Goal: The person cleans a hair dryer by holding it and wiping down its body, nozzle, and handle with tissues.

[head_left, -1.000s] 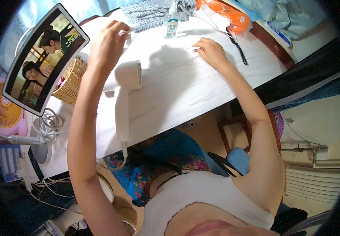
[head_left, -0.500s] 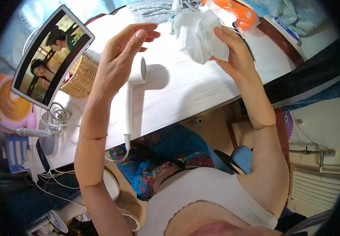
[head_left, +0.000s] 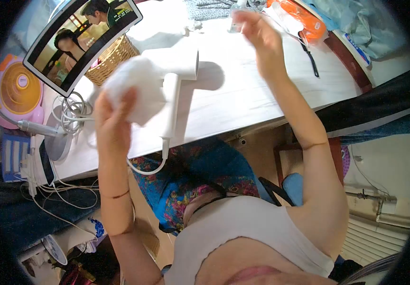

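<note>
My left hand (head_left: 111, 121) grips a crumpled white cloth (head_left: 143, 90), soft and tissue-like, with the thumb over its near side. Motion blurs both the cloth and the fingers. Just right of the cloth, a white hair dryer (head_left: 170, 102) lies on the white table (head_left: 243, 90), its cord running off the front edge. My right hand (head_left: 264, 42) is raised over the far part of the table, holding nothing, its slightly blurred fingers apart. Behind those fingers stands a small clear bottle (head_left: 234, 27), partly hidden by them.
A screen (head_left: 84, 45) playing a video stands at the left, before a wicker basket (head_left: 112, 59). Further left are a pink and orange fan (head_left: 20, 88) and coiled cables (head_left: 74, 109). An orange package (head_left: 307, 21) and a black strap (head_left: 310, 59) lie at the back right.
The white cloth has passed from my right hand to my left and moved left and nearer. My right hand has let go and shifted slightly left. The view has tilted a little.
</note>
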Action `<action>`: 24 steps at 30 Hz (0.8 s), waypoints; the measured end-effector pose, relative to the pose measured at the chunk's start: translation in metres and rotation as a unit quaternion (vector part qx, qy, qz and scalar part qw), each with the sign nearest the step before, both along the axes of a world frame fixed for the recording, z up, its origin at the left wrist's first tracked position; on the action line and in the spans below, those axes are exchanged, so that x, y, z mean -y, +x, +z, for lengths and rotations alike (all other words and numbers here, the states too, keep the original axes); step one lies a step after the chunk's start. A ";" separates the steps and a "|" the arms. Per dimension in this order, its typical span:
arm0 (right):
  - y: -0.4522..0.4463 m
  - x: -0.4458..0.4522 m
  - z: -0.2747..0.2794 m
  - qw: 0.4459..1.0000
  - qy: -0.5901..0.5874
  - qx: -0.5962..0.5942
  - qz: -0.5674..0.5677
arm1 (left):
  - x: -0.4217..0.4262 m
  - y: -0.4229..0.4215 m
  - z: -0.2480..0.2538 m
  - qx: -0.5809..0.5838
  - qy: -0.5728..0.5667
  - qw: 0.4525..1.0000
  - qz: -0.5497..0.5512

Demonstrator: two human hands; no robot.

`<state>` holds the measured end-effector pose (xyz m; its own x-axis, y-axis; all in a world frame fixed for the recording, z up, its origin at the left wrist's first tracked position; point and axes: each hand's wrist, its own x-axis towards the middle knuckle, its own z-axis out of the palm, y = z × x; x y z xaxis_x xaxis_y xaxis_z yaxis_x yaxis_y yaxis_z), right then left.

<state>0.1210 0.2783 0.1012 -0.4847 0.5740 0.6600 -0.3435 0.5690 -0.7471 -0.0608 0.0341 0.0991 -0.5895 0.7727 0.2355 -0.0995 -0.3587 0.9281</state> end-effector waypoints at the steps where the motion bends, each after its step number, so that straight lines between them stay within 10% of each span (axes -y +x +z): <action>1: -0.008 -0.038 -0.010 0.998 -0.017 -0.051 -0.041 | 0.011 -0.002 0.001 0.047 -0.013 0.996 0.072; 7: -0.053 -0.174 -0.076 0.873 0.336 0.022 -0.353 | 0.045 -0.015 -0.030 0.142 0.039 0.983 0.112; 11: -0.061 -0.196 -0.083 0.888 0.287 0.076 -0.351 | 0.042 -0.009 -0.051 0.128 0.016 0.985 0.117; 18: -0.032 -0.040 0.016 0.988 0.144 0.001 -0.048 | 0.023 0.005 -0.052 0.136 0.090 0.978 0.131; 24: -0.041 0.094 -0.009 0.929 0.315 0.155 0.118 | -0.006 0.037 -0.020 0.224 0.145 0.959 0.093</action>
<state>0.0803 0.1842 0.0922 -0.7703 -0.0253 0.6372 -0.3389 0.8627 -0.3753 -0.0236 0.0403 0.0796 -0.8034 0.5843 0.1142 -0.3747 -0.6453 0.6657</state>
